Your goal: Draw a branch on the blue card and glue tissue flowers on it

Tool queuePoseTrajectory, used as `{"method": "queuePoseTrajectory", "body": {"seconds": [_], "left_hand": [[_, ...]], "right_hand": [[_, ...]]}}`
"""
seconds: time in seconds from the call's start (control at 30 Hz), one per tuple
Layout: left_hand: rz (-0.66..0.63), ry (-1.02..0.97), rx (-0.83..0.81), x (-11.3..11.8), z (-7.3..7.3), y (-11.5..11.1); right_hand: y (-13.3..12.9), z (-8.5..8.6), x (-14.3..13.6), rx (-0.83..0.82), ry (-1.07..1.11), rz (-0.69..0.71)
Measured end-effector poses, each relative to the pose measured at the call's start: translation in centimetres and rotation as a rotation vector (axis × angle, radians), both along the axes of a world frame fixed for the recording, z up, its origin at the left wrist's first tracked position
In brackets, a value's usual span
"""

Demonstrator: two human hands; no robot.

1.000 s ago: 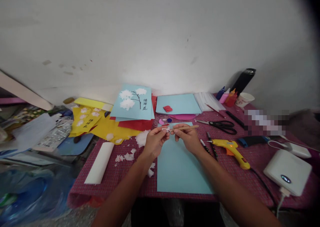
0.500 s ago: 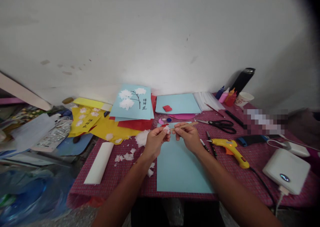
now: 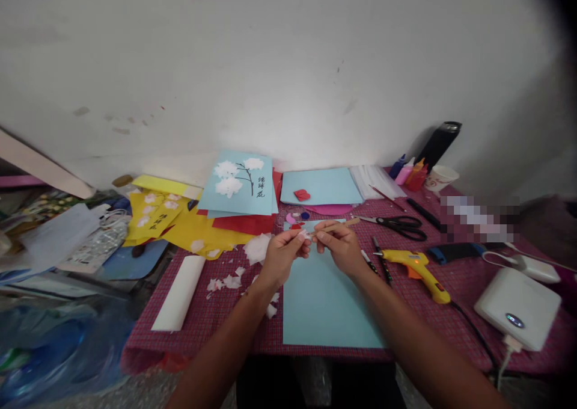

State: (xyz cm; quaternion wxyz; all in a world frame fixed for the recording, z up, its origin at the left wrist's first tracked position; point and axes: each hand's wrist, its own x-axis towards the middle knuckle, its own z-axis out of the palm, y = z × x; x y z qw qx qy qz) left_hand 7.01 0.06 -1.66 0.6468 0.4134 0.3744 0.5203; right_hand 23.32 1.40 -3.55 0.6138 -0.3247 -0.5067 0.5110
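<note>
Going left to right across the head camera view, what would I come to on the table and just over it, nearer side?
Folded white paper, left hand, right hand, yellow glue gun, white box with a lit display.

Both forearms reach forward, left hand (image 3: 283,254) and right hand (image 3: 339,246) pinching close together.

I counted one thin stick (image 3: 338,224), one glue gun (image 3: 412,261), one pair of scissors (image 3: 393,222), two pens (image 3: 384,266), one cup (image 3: 442,178), and three white flowers (image 3: 228,186) on one blue picture (image 3: 234,205).
</note>
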Motion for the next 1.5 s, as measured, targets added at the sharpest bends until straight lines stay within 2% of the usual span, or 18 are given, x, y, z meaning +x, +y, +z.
{"method": "queuePoseTrajectory", "body": {"seconds": [0.2, 0.37, 0.63, 0.7, 0.8, 0.9, 0.97, 1.07, 1.17, 1.27, 1.37, 1.5], "left_hand": [[0.023, 0.123, 0.115, 0.0, -0.4, 0.0], [-0.001, 0.221, 0.188, 0.0, -0.2, -0.2], [0.011, 0.222, 0.149, -0.5, 0.3, -0.1], [0.049, 0.263, 0.153, -1.5, 1.0, -0.1], [0.121, 0.407, 0.212, -4.2, 2.4, -0.5], [0.205, 0.703, 0.287, -7.8, 2.8, -1.4], [0.224, 0.965, 0.383, -10.0, 2.2, -2.5], [0.079, 1.278, 0.526, -12.1, 0.3, -4.9], [-0.024, 1.385, 0.568, -12.8, -1.1, -7.6], [-0.08, 1.335, 0.606, -12.9, -1.2, -9.2], [0.004, 1.269, 0.595, -13.4, -0.8, -8.3], [0.142, 1.309, 0.547, -14.1, -0.9, -4.4]], "right_hand": [[0.0, 0.4, -0.2, -0.02, -0.036, -0.009], [-0.2, 0.8, -0.2, -0.029, -0.05, -0.007], [-0.2, 1.0, 0.3, -0.048, -0.019, 0.0], [-0.1, 1.0, 0.6, -0.06, 0.013, -0.028], [0.1, 1.1, 1.0, -0.082, 0.057, -0.045], [0.1, 1.1, 0.9, -0.101, 0.064, -0.028], [0.0, 1.0, 0.5, -0.109, 0.054, -0.006], [0.0, 0.7, 0.1, -0.113, 0.036, 0.023], [0.0, 0.4, 0.0, -0.116, 0.018, 0.03], [0.0, 0.4, 0.0, -0.118, -0.002, 0.027], [0.1, 0.4, 0.1, -0.12, -0.017, 0.027], [0.2, 0.2, 0.2, -0.12, -0.028, 0.019]]}}
